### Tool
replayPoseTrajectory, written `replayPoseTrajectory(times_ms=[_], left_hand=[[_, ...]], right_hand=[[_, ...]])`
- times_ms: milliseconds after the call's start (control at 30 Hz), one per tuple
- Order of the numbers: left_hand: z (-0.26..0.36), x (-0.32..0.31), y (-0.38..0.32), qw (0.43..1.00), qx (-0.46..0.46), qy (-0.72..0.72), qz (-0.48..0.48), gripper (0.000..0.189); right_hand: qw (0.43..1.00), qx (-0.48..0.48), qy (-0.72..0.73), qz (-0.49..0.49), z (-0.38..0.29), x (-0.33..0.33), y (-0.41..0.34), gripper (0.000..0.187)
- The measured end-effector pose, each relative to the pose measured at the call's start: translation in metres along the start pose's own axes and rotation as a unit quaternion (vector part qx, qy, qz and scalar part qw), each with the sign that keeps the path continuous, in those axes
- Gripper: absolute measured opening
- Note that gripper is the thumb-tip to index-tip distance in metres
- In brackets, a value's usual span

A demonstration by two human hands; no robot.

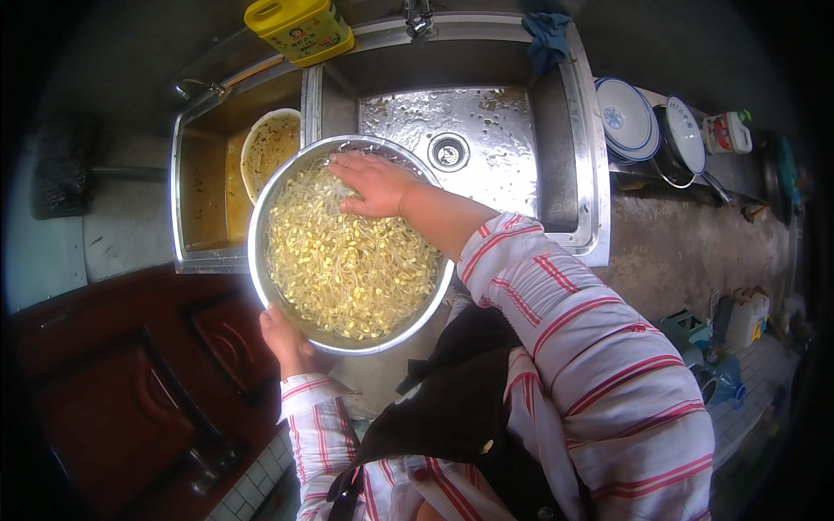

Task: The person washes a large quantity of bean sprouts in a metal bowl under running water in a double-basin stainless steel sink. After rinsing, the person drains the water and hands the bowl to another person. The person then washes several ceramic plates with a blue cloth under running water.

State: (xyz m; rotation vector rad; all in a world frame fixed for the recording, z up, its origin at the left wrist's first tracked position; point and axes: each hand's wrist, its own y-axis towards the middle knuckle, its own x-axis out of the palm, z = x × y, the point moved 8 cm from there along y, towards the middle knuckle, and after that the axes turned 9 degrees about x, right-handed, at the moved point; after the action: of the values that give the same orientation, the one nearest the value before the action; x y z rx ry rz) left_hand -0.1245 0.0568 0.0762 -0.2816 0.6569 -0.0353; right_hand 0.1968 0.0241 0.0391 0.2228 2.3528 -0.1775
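A round metal basin (256,260) full of soybean sprouts (355,277) is held at the front of a double stainless steel sink (573,150). My left hand (287,338) grips the basin's rim at its lower left, the thumb on the outside edge. Flat on the sprouts near the far rim lies my right hand (374,185), its fingers spread a little and pointing left. Water seems to glisten among the sprouts by that rim. The basin hides part of the divider between the two sink bowls.
A white plastic basket (251,159) sits in the left bowl. The right bowl has a drain (449,152) and scattered bits. A yellow jug (301,32), a faucet (418,19) and a blue cloth (547,39) line the back. Plates (625,117) stand on the right shelf.
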Motion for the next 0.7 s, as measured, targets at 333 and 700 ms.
replayPoseTrajectory(times_ms=[333,700], left_hand=[[0.0060,0.0010,-0.0034,1.000,-0.011,0.000,-0.012,0.028],[0.0083,-0.0007,-0.0039,1.000,-0.016,0.016,-0.018,0.028]], right_hand=[[1.000,0.011,-0.010,-0.020,0.0031,0.0035,0.0008,0.074],[1.000,0.002,-0.011,-0.008,0.0058,0.0049,0.0026,0.074]])
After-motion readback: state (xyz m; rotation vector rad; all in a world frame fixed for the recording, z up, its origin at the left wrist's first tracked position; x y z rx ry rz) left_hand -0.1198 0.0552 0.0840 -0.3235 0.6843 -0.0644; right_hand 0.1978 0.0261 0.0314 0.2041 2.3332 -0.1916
